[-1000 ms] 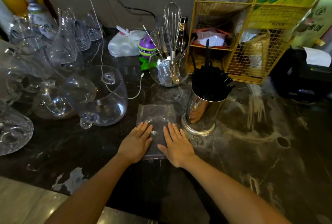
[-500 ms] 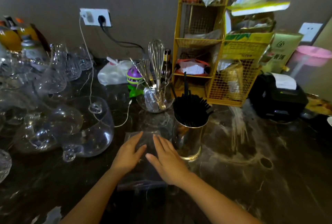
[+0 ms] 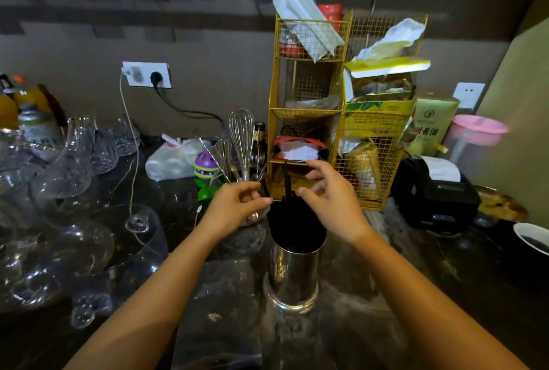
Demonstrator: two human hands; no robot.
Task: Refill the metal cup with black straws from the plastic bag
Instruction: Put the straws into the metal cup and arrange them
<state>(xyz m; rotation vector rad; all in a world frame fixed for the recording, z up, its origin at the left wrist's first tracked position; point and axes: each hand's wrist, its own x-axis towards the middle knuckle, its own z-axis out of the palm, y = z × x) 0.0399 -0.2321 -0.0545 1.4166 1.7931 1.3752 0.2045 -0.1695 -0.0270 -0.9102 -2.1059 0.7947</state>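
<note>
1. Now upright on the dark counter [image 3: 416, 280]: metal cup [image 3: 294, 271], packed with black straws [image 3: 292, 221].
2. Raised off the flat plastic bag [image 3: 225, 304]: left hand [image 3: 234, 209], fingers curled; right hand [image 3: 332, 200], fingers spread, empty.
3. Behind: yellow wire rack [image 3: 341, 120].

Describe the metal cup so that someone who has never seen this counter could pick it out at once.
Start at the tall yellow wire rack against the back wall and come forward along the dark marble counter. Directly in front of the rack stands the metal cup, a shiny upright cylinder on a flared base. Unlike the glass utensil jar with the whisk behind it, it is opaque and packed with black straws.
</note>
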